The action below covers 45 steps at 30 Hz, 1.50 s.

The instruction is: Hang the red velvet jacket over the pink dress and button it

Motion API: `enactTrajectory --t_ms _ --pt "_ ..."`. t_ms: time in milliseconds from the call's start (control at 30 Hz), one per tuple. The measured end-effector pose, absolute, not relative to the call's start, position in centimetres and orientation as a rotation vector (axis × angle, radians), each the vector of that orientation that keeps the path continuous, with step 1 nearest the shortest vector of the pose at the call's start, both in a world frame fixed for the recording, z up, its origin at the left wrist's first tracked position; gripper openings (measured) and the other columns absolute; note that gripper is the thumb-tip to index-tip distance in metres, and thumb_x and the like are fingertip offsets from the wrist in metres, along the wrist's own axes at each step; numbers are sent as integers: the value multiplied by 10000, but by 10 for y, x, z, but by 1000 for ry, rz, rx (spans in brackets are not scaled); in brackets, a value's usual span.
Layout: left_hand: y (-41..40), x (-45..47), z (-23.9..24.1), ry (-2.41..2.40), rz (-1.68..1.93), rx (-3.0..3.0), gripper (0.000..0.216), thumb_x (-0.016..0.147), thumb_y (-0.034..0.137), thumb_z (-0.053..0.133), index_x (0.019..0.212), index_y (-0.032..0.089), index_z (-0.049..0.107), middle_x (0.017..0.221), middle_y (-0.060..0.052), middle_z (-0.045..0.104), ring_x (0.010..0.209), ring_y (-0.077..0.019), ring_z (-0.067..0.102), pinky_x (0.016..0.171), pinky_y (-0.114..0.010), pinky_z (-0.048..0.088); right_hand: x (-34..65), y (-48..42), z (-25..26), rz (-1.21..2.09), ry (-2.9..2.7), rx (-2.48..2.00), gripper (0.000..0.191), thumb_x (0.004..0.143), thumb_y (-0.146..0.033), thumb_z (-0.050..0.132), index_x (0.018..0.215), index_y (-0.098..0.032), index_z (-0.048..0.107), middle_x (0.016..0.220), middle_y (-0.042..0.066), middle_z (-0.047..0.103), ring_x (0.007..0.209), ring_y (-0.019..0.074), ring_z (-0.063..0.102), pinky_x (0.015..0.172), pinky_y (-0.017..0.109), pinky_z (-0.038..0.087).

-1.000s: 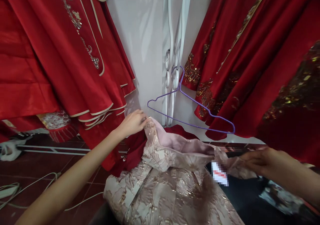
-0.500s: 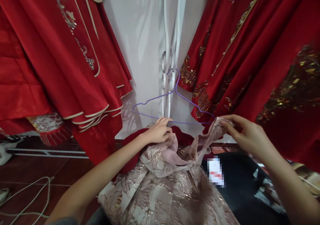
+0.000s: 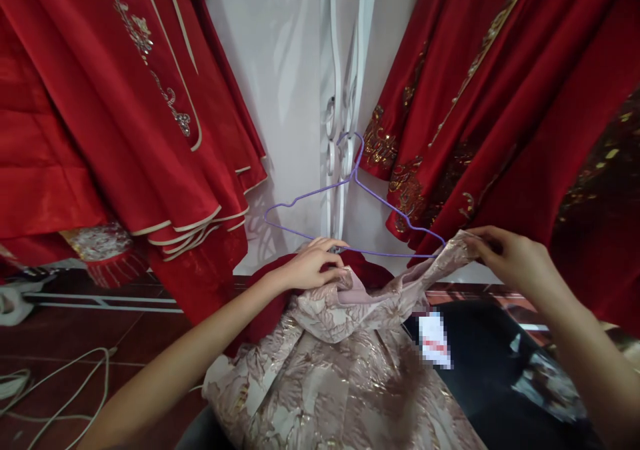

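Near the hanger [image 3: 355, 173], the dress [image 3: 345, 383] has its collar [image 3: 357, 311] pinched in the fingers of the left hand [image 3: 311, 265] and right hand [image 3: 515, 253], so a light, even pull should best spare the cloth.

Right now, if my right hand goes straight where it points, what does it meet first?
Beyond the pale garment it holds, your right hand would probably first meet the right end of the purple hanger, though depth is unclear.

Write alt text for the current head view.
A right hand pinches the upper edge of a pale, gold-patterned garment while the left hand touches it further along. Behind, a purple hanger hangs before white doors, between red garments.
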State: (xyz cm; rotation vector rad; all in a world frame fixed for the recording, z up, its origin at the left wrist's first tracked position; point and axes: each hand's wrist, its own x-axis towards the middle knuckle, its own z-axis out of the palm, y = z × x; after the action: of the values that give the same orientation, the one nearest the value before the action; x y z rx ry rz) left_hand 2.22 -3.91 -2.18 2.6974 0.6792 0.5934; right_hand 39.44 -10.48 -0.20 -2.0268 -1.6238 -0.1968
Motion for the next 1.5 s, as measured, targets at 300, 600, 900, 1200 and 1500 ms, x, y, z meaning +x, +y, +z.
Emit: enactTrajectory --t_ms 300,600,900,1200,1500 --pt "-45 35 -16 595 653 2521 200 920 325 489 856 204 635 1297 -64 567 1192 -201 513 1038 -399 335 345 -93 33 -163 -1715 -1622 246 812 -401 592 979 -263 709 884 15 734 728 183 668 672 265 468" --pt "-25 30 -26 926 1234 2154 260 935 396 409 902 189 564 882 -22 646 852 -147 596 812 -256 442 292 -57 13 -8 -1740 -1515 306 928 -426 412 1032 -229 622 884 56 718 780 231 671 679 303 457" --pt "-6 -66 -42 1651 1636 1861 287 856 430 487 935 181 605 717 9 603 588 -130 503 594 -234 402 318 -51 11 65 -1711 -1459 308 883 -495 485 977 -248 644 888 24 721 822 229 665 705 300 465" --pt "0 -85 -74 1565 1700 1508 321 763 454 548 861 155 614 810 -54 664 753 -187 604 737 -299 464 320 -47 10 34 -1699 -1430 296 876 -479 494 972 -248 653 925 23 722 867 234 666 740 314 474" --pt "-1 -88 -72 1503 1724 1561 364 776 503 549 882 161 612 864 -57 668 801 -185 612 784 -299 466 321 -49 12 7 -1703 -1440 305 870 -497 498 963 -249 648 899 26 722 830 231 667 712 307 474"
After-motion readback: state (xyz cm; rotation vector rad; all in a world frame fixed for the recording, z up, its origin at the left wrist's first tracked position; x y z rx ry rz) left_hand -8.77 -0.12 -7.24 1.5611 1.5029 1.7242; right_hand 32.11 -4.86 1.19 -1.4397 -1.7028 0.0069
